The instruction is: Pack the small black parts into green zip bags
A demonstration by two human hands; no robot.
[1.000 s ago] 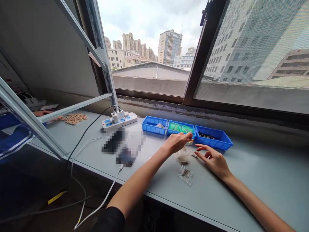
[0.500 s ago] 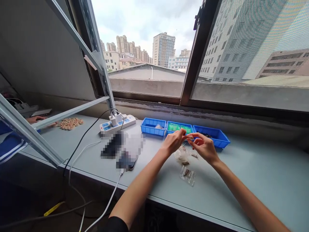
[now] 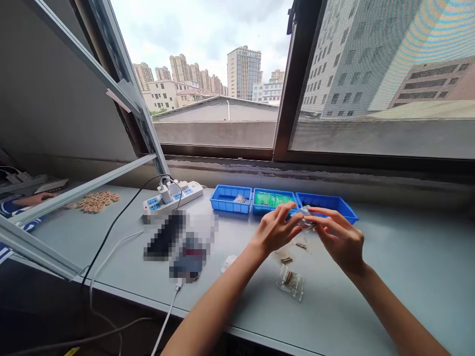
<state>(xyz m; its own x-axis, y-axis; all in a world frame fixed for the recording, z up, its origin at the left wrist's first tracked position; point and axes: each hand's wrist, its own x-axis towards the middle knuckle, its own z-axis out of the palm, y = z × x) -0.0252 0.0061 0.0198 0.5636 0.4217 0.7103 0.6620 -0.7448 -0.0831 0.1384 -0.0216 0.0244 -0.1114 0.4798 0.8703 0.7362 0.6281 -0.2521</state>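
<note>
A small crumpled clear plastic bag (image 3: pixel 306 217) is held up between my two hands, in front of the right blue bin. My left hand (image 3: pixel 277 228) has its fingertips on the bag's left side. On the other side, the fingers and thumb of my right hand (image 3: pixel 340 238) pinch it. What is inside the bag is too small to make out. Below the hands, short thin metal-looking pieces (image 3: pixel 286 260) lie on the table. Nearer to me rests another clear bag (image 3: pixel 291 283) with several small rod-like parts inside. A whitish plastic bag (image 3: pixel 228 262) shows beside my left forearm.
Three blue bins stand along the window: the left bin (image 3: pixel 230 203) with a small bag, the middle bin (image 3: pixel 274 205) with green packets, the right bin (image 3: pixel 343 210) with dark parts. Left are a power strip (image 3: pixel 172 200), blurred phones, cables, a metal frame and a co-worker's arm near wooden pieces (image 3: pixel 97 201).
My hands were pinched close together over small parts; now they are farther apart with the clear bag between them. The crumpled bag beneath them has left the table. The view has shifted slightly.
</note>
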